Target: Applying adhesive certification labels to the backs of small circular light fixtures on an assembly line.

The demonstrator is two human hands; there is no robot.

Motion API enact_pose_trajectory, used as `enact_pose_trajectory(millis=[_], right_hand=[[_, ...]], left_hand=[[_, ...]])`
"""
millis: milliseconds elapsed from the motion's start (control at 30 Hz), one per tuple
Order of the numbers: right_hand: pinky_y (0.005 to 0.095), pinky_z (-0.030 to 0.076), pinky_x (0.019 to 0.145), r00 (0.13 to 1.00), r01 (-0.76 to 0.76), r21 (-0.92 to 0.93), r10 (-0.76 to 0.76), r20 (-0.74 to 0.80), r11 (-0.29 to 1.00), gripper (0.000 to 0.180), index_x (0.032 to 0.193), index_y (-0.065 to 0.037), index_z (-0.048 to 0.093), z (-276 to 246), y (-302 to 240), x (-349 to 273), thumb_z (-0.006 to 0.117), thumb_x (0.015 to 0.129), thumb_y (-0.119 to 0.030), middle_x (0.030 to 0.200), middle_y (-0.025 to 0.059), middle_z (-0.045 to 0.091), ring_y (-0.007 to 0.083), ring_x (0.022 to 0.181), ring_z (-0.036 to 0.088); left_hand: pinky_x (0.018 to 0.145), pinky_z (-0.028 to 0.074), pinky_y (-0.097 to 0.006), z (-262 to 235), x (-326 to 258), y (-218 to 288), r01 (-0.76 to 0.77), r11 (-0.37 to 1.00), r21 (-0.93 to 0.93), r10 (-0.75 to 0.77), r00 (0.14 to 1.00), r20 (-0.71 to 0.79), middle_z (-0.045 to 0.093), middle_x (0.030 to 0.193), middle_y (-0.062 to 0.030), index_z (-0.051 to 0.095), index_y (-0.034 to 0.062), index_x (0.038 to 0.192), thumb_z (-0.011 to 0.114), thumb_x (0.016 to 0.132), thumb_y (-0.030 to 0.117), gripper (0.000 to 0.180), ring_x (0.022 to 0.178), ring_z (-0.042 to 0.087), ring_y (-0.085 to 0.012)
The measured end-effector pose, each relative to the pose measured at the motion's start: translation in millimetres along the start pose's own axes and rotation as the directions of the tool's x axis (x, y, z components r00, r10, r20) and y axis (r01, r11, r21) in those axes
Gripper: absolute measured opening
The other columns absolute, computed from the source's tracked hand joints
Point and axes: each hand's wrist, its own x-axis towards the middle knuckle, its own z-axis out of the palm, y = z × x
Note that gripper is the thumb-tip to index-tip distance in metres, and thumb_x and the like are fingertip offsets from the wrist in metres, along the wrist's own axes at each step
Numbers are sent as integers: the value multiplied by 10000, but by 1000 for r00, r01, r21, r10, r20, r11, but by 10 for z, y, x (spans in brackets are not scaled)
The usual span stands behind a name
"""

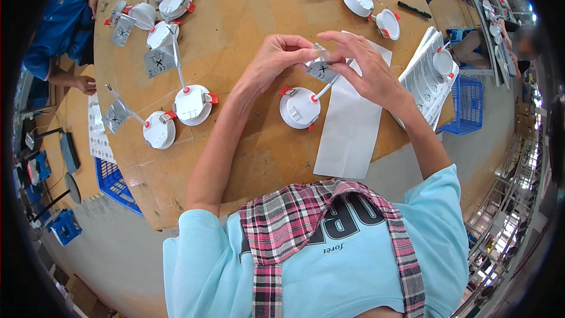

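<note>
A silver label (pixel 321 70) with dark printing is held between my two hands, by the upper end of a white cable. My left hand (pixel 278 59) pinches its left side with thumb and forefinger. From the right, the fingers of my right hand (pixel 366 69) close on its other side. The cable runs down to a round white downlight (pixel 300 108) with red-tipped spring clips, lying back up on the table below my hands. Under my right hand lies a long white paper strip (pixel 347 135). My fingers partly hide how the label sits on the cable.
Labelled downlights (pixel 193 106) stand on the table's left side, several more at the far left. Other downlights (pixel 358 1) and a black pen (pixel 414 9) lie at the far right. Label sheets (pixel 426 85) lie right, near a blue crate (pixel 469 106). A person in blue (pixel 62 23) stands left.
</note>
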Motion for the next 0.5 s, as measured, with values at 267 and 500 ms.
enact_pose_trajectory(millis=[267, 500], right_hand=[[357, 396, 839, 998, 61, 47, -62, 1, 997, 491, 1253, -119, 496, -20, 18, -37, 643, 797, -13, 800, 27, 641, 217, 810, 568], [359, 438, 802, 990, 140, 83, -138, -32, 987, 511, 1260, -124, 507, 7, -75, -102, 647, 786, 7, 836, 32, 615, 220, 835, 570]], left_hand=[[731, 472, -229, -23, -7, 28, -23, 998, 65, 22, 1000, 12, 653, 870, -26, 663, 16, 961, 716, 812, 181, 229, 807, 595, -89], [735, 450, -238, -193, -82, 46, 52, 989, -140, -23, 979, 202, 641, 908, -23, 635, 24, 1081, 628, 879, 196, 266, 797, 569, -85]])
